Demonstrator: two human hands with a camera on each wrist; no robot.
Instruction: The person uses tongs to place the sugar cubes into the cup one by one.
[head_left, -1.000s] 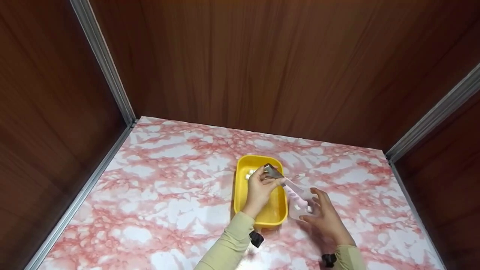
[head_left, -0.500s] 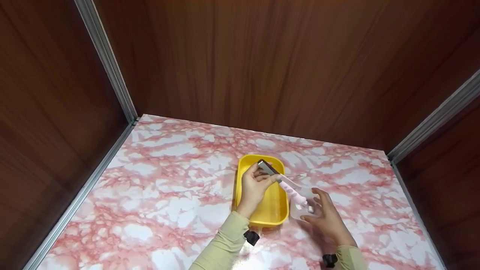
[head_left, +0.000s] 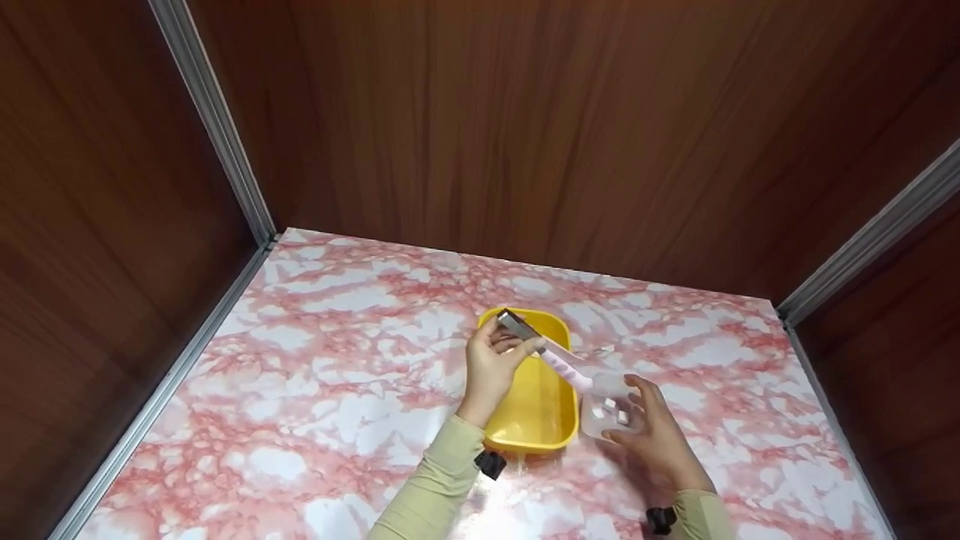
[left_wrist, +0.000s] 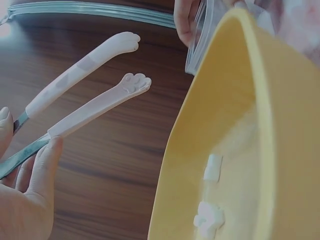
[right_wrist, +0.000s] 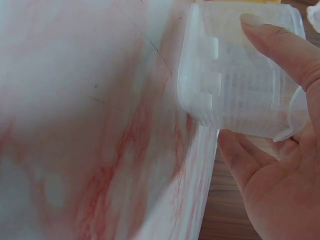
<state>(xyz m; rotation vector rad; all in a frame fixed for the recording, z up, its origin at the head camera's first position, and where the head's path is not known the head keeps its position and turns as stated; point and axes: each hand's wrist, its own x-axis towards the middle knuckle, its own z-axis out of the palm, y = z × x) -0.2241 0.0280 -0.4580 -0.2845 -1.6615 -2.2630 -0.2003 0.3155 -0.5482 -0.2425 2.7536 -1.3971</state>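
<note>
My left hand (head_left: 491, 367) grips the metal end of a pair of tongs (head_left: 559, 365) over the yellow tub (head_left: 540, 420). In the left wrist view, both pink paw-shaped tips of the tongs (left_wrist: 100, 105) stand apart with nothing between them. To the right of the tub, my right hand (head_left: 660, 435) holds a clear plastic container (right_wrist: 235, 75) between thumb and fingers. Small white cubes (head_left: 622, 418) lie inside the container. The tongs' tips are at its upper left rim in the head view. More white pieces (left_wrist: 210, 217) lie in the tub.
The marbled red-and-white tabletop (head_left: 337, 405) spreads around the tub. Dark wood-grain panels (head_left: 487, 135) with metal corner strips (head_left: 217, 127) close off the back and sides. A small pale item (head_left: 604, 350) lies behind the container.
My left hand has moved left, drawing the tongs' tips up and left from low in the container to its rim. Two cubes now show inside it. The right hand stays in place.
</note>
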